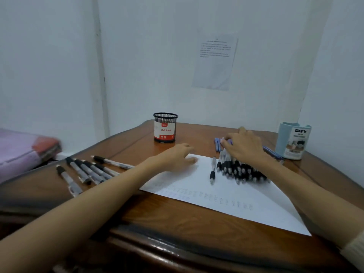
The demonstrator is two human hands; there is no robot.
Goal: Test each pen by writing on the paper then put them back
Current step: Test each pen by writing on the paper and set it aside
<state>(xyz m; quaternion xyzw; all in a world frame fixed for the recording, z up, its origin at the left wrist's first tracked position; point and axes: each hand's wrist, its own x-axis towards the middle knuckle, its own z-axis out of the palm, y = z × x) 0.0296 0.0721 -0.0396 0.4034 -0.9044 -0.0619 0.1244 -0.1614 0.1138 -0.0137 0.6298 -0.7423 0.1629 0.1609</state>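
Observation:
A white sheet of paper (226, 198) lies on the wooden table (177, 219), with faint rows of writing near its front edge. A pile of several black-grip pens (242, 172) rests on the paper's right part, and one pen (213, 170) lies apart to its left. My right hand (245, 144) lies over the pile's far end, its fingers curled down on the pens. My left hand (181, 156) rests on the paper's far left corner, fingers loose, holding nothing. Several more black pens (88, 170) lie on the table at the left.
A black mesh pen cup (165, 128) labelled "Ball Pens" stands at the back middle. A light blue desk organizer (293, 142) stands at the back right, with blue pens (272, 151) beside it and more blue pens (217, 143) beyond my right hand. Folded pink fabric (25, 148) lies off the table's left.

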